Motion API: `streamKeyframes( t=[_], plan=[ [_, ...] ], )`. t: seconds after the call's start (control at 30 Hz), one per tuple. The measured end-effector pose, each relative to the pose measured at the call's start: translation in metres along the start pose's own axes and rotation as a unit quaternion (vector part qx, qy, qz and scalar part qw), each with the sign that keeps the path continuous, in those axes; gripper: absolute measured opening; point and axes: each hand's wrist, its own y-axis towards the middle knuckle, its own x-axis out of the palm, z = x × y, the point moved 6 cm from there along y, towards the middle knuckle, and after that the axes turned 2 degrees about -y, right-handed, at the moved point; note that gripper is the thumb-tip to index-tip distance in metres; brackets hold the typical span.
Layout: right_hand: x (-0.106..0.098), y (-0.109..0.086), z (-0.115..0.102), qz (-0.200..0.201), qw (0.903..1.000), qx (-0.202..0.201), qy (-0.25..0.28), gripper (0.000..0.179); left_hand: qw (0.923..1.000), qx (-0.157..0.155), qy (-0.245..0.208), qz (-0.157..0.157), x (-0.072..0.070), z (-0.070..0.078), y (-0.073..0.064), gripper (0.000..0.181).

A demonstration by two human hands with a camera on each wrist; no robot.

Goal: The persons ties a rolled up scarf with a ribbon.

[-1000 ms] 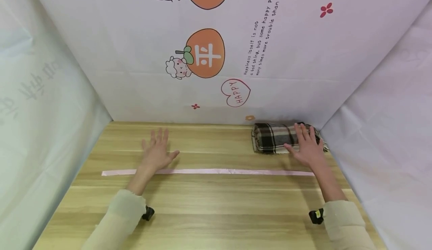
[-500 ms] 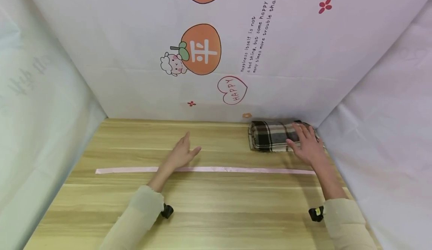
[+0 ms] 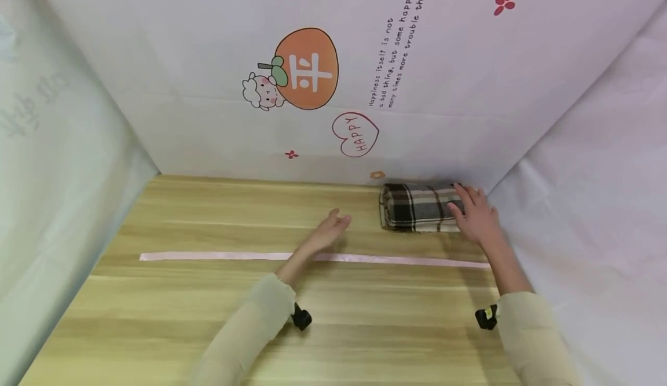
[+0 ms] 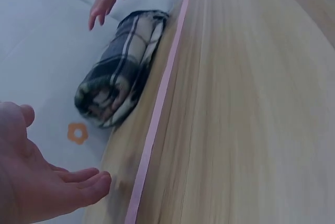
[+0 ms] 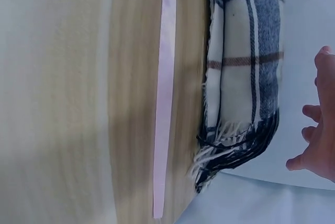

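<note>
A rolled plaid scarf (image 3: 424, 208) in black, grey, white and brown lies against the back wall at the right. Its coiled end shows in the left wrist view, and loose fringe (image 5: 225, 140) hangs from the other end in the right wrist view. Left of the roll, my left hand (image 3: 327, 234) hovers with fingers extended and slightly bent, apart from the scarf. My right hand (image 3: 476, 218) is over the scarf's right end in the head view. The right wrist view shows a gap between its loosely bent fingers and the cloth.
A pink tape strip (image 3: 375, 259) runs across the wooden tabletop (image 3: 365, 334) in front of the scarf. Pale printed sheeting (image 3: 438, 143) rises behind, and plain white sheeting (image 3: 589, 230) closes in the right side. Each wrist carries a small black camera (image 3: 301, 316).
My left hand has swept right across the table toward the scarf and turned edge-on. My right hand has stayed by the scarf's right end, its fingers drawn closer together. The head view has shifted slightly.
</note>
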Motion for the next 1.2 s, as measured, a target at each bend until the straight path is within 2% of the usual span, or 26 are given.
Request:
streamKeyframes(
  t=[0.17, 0.27, 0.33, 0.43, 0.6, 0.83, 1.03, 1.2],
  plan=[
    [-0.002, 0.012, 0.014, -0.014, 0.9998, 0.009, 0.005, 0.068, 0.9991, -0.020, -0.033, -0.018, 0.030, 0.004, 0.023, 0.083],
    [0.000, 0.021, 0.020, -0.005, 0.9998, 0.005, 0.016, 0.067, 0.9959, -0.043, -0.078, -0.011, 0.042, 0.005, 0.031, 0.086],
    [0.001, 0.027, 0.022, 0.008, 0.9996, 0.000, 0.028, 0.066, 0.9913, -0.065, -0.115, 0.002, 0.048, 0.005, 0.036, 0.089],
    [0.003, 0.034, 0.026, 0.021, 0.9988, -0.004, 0.045, 0.064, 0.9796, -0.099, -0.173, 0.020, 0.058, 0.006, 0.044, 0.090],
    [0.008, 0.042, 0.034, 0.007, 0.9990, 0.009, 0.042, 0.066, 0.9606, -0.120, -0.249, 0.029, 0.074, 0.013, 0.059, 0.080],
    [0.026, 0.048, 0.034, -0.006, 0.9997, 0.005, 0.023, 0.062, 0.9199, -0.134, -0.365, 0.054, 0.084, 0.014, 0.078, 0.067],
    [0.036, 0.044, 0.038, 0.035, 0.9993, 0.005, 0.009, 0.057, 0.8868, -0.168, -0.424, 0.072, 0.096, 0.010, 0.085, 0.058],
    [0.041, 0.044, 0.041, 0.091, 0.9956, -0.009, 0.023, 0.054, 0.8721, -0.175, -0.451, 0.076, 0.102, 0.013, 0.090, 0.053]
  ],
)
